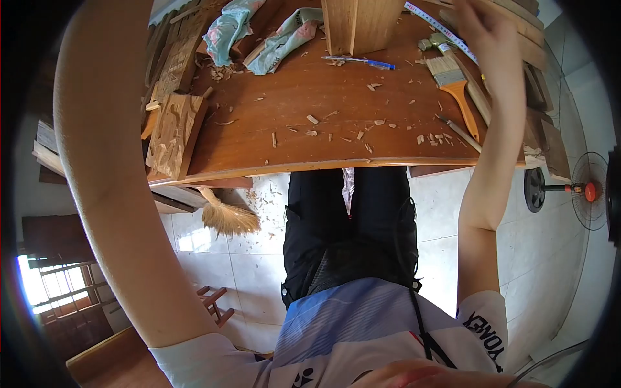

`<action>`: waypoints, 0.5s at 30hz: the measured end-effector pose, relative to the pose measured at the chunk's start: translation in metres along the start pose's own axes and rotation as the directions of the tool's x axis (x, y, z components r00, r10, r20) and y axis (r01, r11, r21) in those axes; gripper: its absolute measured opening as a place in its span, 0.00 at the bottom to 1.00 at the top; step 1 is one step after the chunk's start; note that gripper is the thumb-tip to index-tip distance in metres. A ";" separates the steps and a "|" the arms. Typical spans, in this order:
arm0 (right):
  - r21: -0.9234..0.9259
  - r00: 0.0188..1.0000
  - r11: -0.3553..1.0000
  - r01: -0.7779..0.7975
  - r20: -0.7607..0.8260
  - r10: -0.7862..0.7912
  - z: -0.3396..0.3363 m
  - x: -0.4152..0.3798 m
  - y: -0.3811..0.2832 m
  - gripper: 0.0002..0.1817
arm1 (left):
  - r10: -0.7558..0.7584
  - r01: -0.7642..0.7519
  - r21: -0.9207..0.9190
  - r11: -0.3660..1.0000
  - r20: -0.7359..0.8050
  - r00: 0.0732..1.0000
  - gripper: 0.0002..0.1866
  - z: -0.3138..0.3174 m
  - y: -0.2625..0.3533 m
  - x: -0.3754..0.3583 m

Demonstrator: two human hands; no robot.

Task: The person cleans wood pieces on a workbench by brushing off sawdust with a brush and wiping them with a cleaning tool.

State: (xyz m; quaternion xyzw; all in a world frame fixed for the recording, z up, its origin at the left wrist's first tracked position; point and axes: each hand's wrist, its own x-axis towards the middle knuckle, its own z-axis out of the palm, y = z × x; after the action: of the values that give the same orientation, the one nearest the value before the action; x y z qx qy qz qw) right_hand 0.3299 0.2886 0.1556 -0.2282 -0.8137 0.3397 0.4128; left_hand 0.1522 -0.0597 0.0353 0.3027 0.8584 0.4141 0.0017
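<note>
My right hand (490, 31) is at the top right edge, beside a stack of wooden boards (521, 29) and a printed measuring tape (446, 31). The frame edge cuts off most of its fingers, so whether it holds anything does not show. My left arm runs up the left side and out of the top of the view; the left hand is outside the picture. Between the arms, a wooden block (359, 26) stands on the brown table (291, 110). A blue pen (359, 61) lies in front of it.
An orange-handled brush (456, 90) and a thin carving tool (460, 134) lie at the right. Carved wood (176, 132) and patterned cloth bundles (284, 42) are at the left. Wood chips (312, 119) litter the tabletop. A broom (226, 216) and a fan (588, 191) are beyond the table.
</note>
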 end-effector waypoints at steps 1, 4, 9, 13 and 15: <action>0.063 0.996 0.994 0.087 -0.023 -0.086 0.001 0.001 -0.003 0.13 | -0.002 0.002 0.000 1.000 0.000 1.000 0.43 0.001 0.000 0.000; 0.143 0.972 0.962 0.234 -0.009 -0.235 -0.009 0.021 -0.012 0.13 | -0.013 0.013 -0.008 1.000 0.004 1.000 0.43 0.004 -0.001 0.002; -0.031 0.946 0.945 0.325 0.019 -0.325 0.007 0.023 0.022 0.12 | -0.020 0.020 -0.015 1.000 0.002 1.000 0.43 0.005 -0.004 0.002; -0.105 0.950 0.948 0.301 -0.057 -0.308 -0.011 0.019 0.005 0.12 | -0.014 0.014 -0.025 1.000 0.001 1.000 0.43 0.007 -0.003 0.003; -0.005 0.937 0.939 0.344 -0.060 -0.344 -0.023 0.024 -0.011 0.12 | -0.011 0.011 -0.029 1.000 0.000 1.000 0.43 0.007 -0.002 0.003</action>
State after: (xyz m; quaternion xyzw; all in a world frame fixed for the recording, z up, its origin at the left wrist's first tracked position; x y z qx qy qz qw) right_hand 0.3349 0.3053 0.1862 -0.0915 -0.8275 0.2576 0.4904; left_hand 0.1499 -0.0542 0.0302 0.2978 0.8540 0.4266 0.0083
